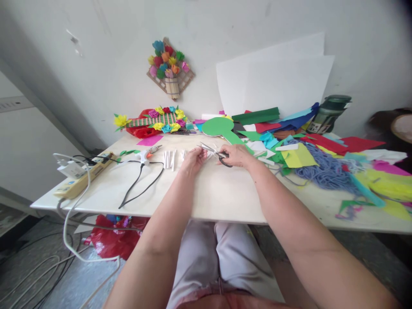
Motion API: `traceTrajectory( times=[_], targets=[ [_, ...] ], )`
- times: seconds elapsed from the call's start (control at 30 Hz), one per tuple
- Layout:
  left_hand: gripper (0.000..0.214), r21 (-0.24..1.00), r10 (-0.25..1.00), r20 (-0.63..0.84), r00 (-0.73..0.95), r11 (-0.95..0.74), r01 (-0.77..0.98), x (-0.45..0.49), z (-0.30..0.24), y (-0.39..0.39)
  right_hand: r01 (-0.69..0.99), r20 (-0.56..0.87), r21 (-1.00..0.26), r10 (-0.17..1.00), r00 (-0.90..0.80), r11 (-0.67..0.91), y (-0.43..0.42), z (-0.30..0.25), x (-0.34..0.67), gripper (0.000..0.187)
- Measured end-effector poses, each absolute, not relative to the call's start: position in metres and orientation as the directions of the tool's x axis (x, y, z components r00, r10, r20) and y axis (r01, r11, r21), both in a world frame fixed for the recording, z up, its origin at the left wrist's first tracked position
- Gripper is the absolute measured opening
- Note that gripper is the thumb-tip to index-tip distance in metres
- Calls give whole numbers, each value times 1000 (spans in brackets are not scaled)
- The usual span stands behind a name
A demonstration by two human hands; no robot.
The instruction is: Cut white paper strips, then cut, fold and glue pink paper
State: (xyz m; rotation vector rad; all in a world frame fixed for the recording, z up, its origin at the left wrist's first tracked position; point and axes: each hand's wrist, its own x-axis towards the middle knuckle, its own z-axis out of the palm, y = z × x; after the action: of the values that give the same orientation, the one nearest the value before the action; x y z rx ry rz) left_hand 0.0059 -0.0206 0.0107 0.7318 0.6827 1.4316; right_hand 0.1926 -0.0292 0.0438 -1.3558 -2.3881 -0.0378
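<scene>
My right hand (237, 155) is closed round the black handles of a pair of scissors (224, 160). The blades point left and look parted, with their tips close to my left fingers. My left hand (193, 159) is closed in a pinch at the blades, on a small white piece that my fingers mostly hide. Several short white paper rolls (169, 160) lie in a row left of this hand. Beyond the scissors, a green paddle-shaped cutout (219, 127) lies on the table.
A white glue gun (144, 158) with a black cord and a power strip (83, 174) are at left. Coloured paper and blue-grey yarn (325, 171) cover the right, near a dark bottle (330, 113). A flower-trimmed woven piece (154, 122) lies at the back.
</scene>
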Motion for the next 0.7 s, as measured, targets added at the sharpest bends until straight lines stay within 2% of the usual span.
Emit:
traceTrajectory(
  times=[0.47,0.7],
  targets=[
    [21,791,999,-36,-4,26,-611,4,14,-21,810,348,-235,824,-447,538,-29,45,191,43],
    [22,781,1000,4,8,2,-624,5,14,-22,800,370,-245,816,-445,548,-28,45,191,42]
  ],
)
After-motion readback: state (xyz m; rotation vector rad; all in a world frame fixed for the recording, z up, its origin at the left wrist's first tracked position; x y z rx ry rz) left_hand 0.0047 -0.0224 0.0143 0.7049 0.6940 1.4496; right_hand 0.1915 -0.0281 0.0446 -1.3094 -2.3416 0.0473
